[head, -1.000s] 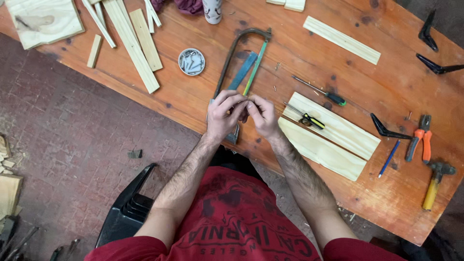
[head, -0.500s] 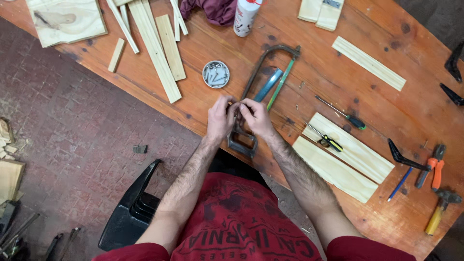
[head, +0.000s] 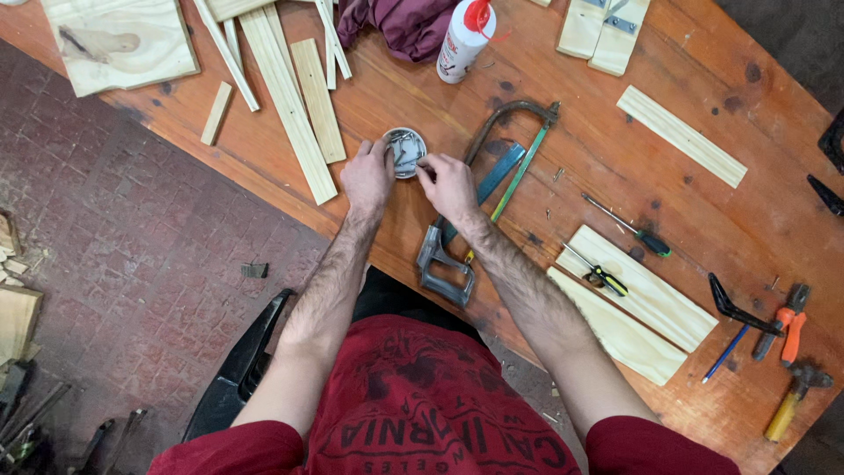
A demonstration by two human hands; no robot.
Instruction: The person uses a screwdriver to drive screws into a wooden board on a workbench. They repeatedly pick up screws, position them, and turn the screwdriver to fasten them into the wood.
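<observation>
Nearest us, by the near edge of the surface (head: 264, 189), lies the hacksaw (head: 479, 207), its grey handle toward us and its long axis running away toward the far edge. Our right forearm crosses over it. Beyond the handle, both our hands meet at the small round tin (head: 404, 151) of metal bits. Our left hand (head: 367, 176) sits on the tin's left side, fingers curled loosely against its rim, grip partly closed and steadying it. Our right hand (head: 450, 186) comes in from the tin's right side, fingertips pinched together at the rim; whether they hold a piece we cannot tell. The tin touches both hands, just beyond the fingertips. Farther off stand wooden slats (head: 290, 97) and a white glue bottle (head: 464, 40).
</observation>
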